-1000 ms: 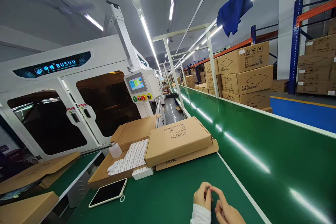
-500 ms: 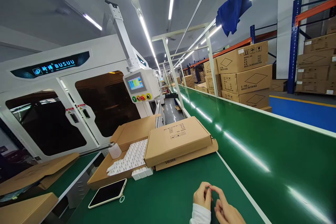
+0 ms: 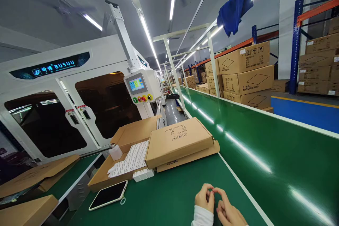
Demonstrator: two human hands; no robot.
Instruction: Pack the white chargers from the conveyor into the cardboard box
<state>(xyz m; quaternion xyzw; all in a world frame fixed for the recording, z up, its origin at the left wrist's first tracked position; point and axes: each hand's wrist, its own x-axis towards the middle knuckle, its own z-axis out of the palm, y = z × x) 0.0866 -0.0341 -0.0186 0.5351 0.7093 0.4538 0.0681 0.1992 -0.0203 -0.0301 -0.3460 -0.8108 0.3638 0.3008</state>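
Tiny piece (image 3: 212,191), too small to identify, is low over the green tabletop (image 3: 164,201), right of a white-edged dark phone (image 3: 108,195) and in front of a flat brown cardboard box (image 3: 178,141). Left hand (image 3: 203,197) and right hand (image 3: 230,213) pinch it, fingertips meeting. It is probably light and easily dropped, so a fingertip hold at its edges suits it.

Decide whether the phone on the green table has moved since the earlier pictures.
No. The phone still lies just below the open cardboard tray's near corner, as before.
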